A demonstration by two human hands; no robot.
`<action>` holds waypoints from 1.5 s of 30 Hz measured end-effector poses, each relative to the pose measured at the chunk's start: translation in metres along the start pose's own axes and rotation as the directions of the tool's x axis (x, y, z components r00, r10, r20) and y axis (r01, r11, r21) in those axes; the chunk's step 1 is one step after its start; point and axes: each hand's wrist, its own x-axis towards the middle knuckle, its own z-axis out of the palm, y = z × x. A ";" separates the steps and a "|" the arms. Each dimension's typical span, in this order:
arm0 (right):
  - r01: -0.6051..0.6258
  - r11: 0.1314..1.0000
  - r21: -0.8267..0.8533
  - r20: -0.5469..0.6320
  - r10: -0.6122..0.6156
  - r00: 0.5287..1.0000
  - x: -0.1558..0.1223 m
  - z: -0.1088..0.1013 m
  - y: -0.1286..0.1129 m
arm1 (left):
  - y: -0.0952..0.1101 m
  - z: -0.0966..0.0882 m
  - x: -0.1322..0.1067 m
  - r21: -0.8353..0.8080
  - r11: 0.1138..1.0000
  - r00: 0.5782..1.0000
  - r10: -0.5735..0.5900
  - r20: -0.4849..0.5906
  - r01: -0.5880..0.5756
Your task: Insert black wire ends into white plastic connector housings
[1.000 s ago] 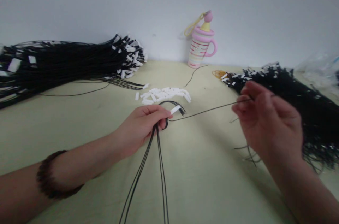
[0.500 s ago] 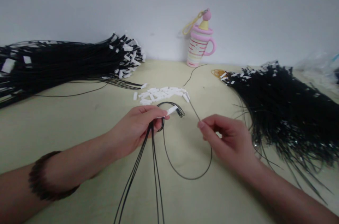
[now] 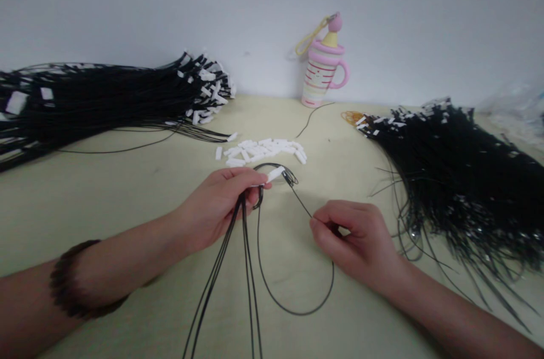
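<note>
Between the thumb and fingers of my left hand (image 3: 227, 197) is a small white connector (image 3: 275, 173), with several black wires (image 3: 247, 251) hanging down below it. Some of these wires curl in a loop past the connector's right end. My right hand (image 3: 355, 234) pinches one thin black wire (image 3: 301, 200), whose tip reaches up to the looped wires at that end. The same wire sags in a wide curve (image 3: 297, 313) between both hands. Just beyond my left hand lies a loose pile of white connectors (image 3: 263, 148).
At the back left lies a thick bundle of black wires (image 3: 106, 95) with white connectors on the ends. Another black wire bundle (image 3: 476, 178) spreads along the right. A pink and white cup (image 3: 319, 73) stands against the wall. Clear plastic (image 3: 518, 104) sits at the far right.
My right hand has moved down and slightly left, bringing the wire tip from near the connector pile to the looped wires. The sagging curve hangs lower. My left hand has hardly moved.
</note>
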 end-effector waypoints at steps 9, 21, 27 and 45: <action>-0.001 1.000 -0.009 0.032 0.001 0.999 0.000 -0.002 -0.001 | 0.000 0.000 0.000 -0.004 1.000 1.000 0.009 0.028 -0.009; 0.061 0.993 -0.099 0.027 -0.059 0.998 0.001 0.001 0.000 | -0.007 -0.001 -0.005 0.379 0.900 0.974 0.167 0.155 -0.214; 0.212 0.974 -0.077 -0.064 -0.217 0.974 -0.002 0.005 0.002 | -0.011 0.000 -0.015 0.514 0.802 0.934 0.145 0.325 -0.304; 0.270 0.954 -0.131 -0.065 -0.280 0.958 -0.003 0.008 0.001 | -0.013 0.002 -0.014 0.458 0.844 0.945 0.156 0.289 -0.280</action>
